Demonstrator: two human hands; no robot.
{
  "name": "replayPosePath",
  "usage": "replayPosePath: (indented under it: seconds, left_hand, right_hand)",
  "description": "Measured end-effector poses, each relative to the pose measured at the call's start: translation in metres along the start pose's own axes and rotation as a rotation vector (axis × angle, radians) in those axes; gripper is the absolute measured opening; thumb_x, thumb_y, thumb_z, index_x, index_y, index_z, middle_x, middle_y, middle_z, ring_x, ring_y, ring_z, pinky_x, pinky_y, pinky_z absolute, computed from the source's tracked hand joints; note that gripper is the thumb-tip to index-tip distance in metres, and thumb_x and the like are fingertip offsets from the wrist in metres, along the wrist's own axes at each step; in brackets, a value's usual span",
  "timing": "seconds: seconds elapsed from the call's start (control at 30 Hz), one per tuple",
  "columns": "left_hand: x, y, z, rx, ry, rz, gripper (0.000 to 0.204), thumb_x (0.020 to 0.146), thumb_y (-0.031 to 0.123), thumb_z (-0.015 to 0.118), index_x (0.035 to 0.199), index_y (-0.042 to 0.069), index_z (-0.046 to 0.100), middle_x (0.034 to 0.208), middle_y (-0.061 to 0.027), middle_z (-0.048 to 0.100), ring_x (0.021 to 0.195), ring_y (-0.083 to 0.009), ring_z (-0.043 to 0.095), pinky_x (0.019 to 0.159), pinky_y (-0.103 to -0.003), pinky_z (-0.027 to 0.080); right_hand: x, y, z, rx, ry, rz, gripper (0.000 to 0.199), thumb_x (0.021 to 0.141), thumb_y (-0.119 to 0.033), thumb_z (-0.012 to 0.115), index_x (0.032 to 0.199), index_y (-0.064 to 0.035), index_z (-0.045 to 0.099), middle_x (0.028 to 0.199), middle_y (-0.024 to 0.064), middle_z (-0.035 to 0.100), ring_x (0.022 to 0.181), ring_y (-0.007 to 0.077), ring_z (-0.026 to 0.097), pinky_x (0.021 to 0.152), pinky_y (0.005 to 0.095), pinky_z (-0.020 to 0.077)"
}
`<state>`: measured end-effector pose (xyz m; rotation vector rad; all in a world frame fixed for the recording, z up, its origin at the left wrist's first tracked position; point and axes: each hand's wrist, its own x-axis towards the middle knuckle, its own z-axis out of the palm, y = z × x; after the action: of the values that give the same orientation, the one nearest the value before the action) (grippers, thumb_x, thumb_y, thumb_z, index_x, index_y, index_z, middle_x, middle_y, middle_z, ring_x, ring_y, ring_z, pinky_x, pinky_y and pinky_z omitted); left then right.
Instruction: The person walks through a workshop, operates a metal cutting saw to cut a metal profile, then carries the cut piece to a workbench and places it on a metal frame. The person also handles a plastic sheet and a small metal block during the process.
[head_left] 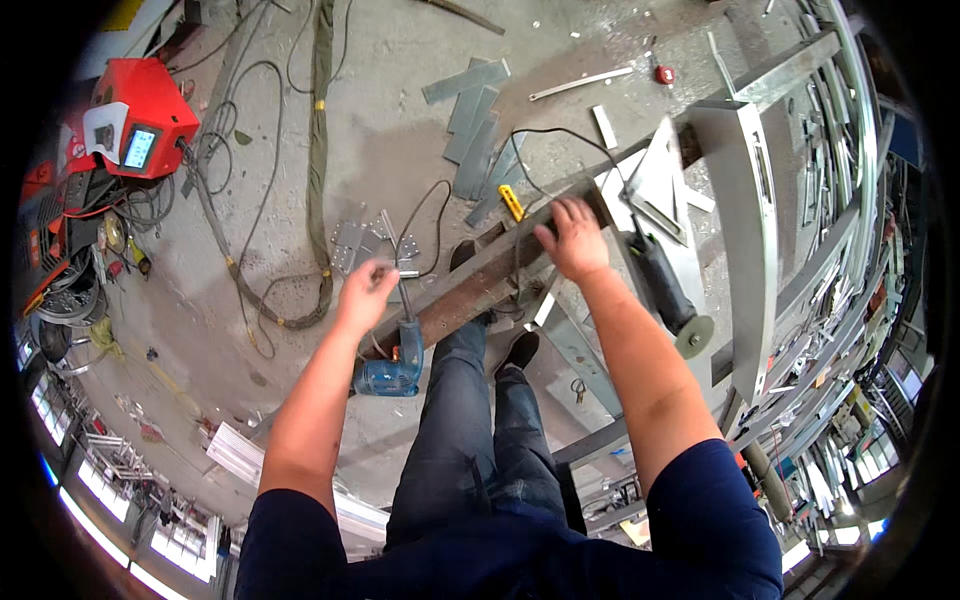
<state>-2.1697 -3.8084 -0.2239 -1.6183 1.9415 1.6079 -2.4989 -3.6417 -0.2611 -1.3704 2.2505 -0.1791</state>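
A rusty brown steel beam runs slantwise in front of my legs. My right hand lies over its far right end with the fingers apart, holding nothing. My left hand is raised left of the beam, its fingertips pinched together; whatever may be in them is too small to make out. Close below it, a blue corded power drill rests at the beam's near left end. To the right of my right hand, a dark angle grinder with a round disc lies on pale metal pieces.
Grey flat metal plates lie on the floor ahead, near a yellow-handled tool and a red tape measure. A red machine with a screen stands far left, with cables trailing. A metal frame rises at right.
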Motion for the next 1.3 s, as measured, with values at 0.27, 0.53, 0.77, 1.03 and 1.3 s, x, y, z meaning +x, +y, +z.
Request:
replayPosePath:
  seconds: [0.27, 0.53, 0.77, 1.03, 1.3]
  left_hand:
    - [0.171, -0.035, 0.095, 0.165, -0.08, -0.061, 0.045, 0.081, 0.036, 0.068, 0.109, 0.001, 0.06, 0.103, -0.0192, 0.065, 0.097, -0.0347, 0.062, 0.083, -0.039, 0.049]
    - [0.307, -0.065, 0.213, 0.437, 0.081, -0.025, 0.081, 0.076, 0.043, 0.071, 0.136, 0.001, 0.036, 0.144, -0.022, 0.033, 0.132, -0.0383, 0.034, 0.105, -0.046, 0.033]
    - [0.419, -0.063, 0.271, 0.677, 0.266, 0.04, 0.112, 0.071, 0.06, 0.07, 0.15, 0.008, 0.012, 0.154, -0.0219, 0.011, 0.141, -0.0445, 0.009, 0.114, -0.052, 0.012]
    - [0.451, -0.058, 0.289, 0.901, 0.211, 0.032, 0.119, 0.066, 0.06, 0.074, 0.15, 0.006, 0.009, 0.151, -0.0314, 0.008, 0.139, -0.05, 0.013, 0.114, -0.052, 0.014]
    - [0.457, -0.072, 0.294, 0.921, 0.247, 0.128, 0.073, 0.085, 0.021, 0.058, 0.144, -0.003, 0.023, 0.146, -0.0342, 0.022, 0.131, -0.052, 0.03, 0.11, -0.049, 0.029]
  right_hand:
    - [0.049, 0.004, 0.033, -0.031, 0.007, 0.006, 0.031, 0.084, -0.037, 0.063, 0.098, -0.0091, 0.065, 0.09, 0.0071, 0.064, 0.089, 0.0286, 0.059, 0.082, 0.0396, 0.0458]
    - [0.053, 0.016, 0.04, -0.008, 0.043, -0.073, 0.033, 0.075, -0.034, 0.068, 0.095, -0.0085, 0.064, 0.079, 0.0059, 0.061, 0.077, 0.0289, 0.058, 0.077, 0.0392, 0.0423]
    - [0.064, 0.021, 0.043, -0.027, -0.047, -0.112, 0.052, 0.07, -0.049, 0.069, 0.101, -0.0076, 0.066, 0.077, 0.0043, 0.058, 0.071, 0.0258, 0.055, 0.074, 0.0384, 0.0417]
    - [0.061, 0.03, 0.04, 0.033, -0.041, -0.154, 0.046, 0.077, -0.051, 0.064, 0.094, -0.0079, 0.067, 0.077, 0.0035, 0.062, 0.069, 0.0222, 0.057, 0.07, 0.0374, 0.0421]
    - [0.061, 0.037, 0.038, 0.121, 0.002, -0.189, 0.039, 0.08, -0.045, 0.065, 0.09, -0.0068, 0.068, 0.077, 0.0031, 0.063, 0.069, 0.0199, 0.059, 0.068, 0.0359, 0.0447]
